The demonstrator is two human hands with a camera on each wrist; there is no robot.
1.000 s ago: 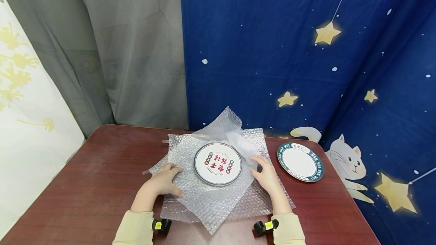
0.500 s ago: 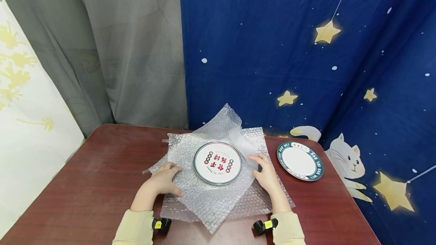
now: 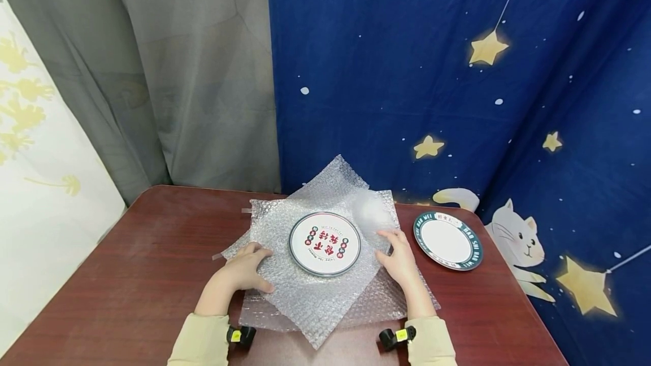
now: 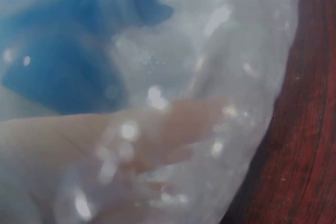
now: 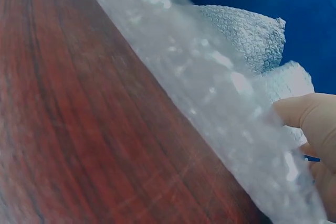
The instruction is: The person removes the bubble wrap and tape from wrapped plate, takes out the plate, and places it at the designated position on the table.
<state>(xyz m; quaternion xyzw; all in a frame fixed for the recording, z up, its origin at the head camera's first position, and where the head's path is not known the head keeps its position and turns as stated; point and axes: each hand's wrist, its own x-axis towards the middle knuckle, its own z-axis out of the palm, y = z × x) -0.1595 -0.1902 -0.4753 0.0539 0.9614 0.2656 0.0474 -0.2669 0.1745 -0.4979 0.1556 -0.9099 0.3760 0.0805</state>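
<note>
A white round plate [image 3: 324, 244] with red printed characters lies on a sheet of bubble wrap [image 3: 320, 309] in the middle of the head view. At the sheet's left corner my left hand [image 3: 244, 270] rests on the wrap, thumb and fingers apart. The left wrist view shows those fingers [image 4: 173, 124] blurred behind clear wrap. On the right, my right hand [image 3: 398, 261] is at the wrap's right side, with a gap between thumb and forefinger. A blurred whitish flap of wrap [image 3: 373, 210] stands just beyond its fingertips; contact is hard to tell.
Another sheet of bubble wrap [image 3: 376, 304] lies underneath, turned at an angle. A green-rimmed plate [image 3: 448, 240] sits on the reddish-brown table [image 3: 152, 253] near its right edge. Grey and blue starry curtains [image 3: 366, 100] hang behind the table.
The wrap's right flap has swung from near the plate toward the right and is blurred. My right fingers have shifted slightly; the left hand and plate stay put.
</note>
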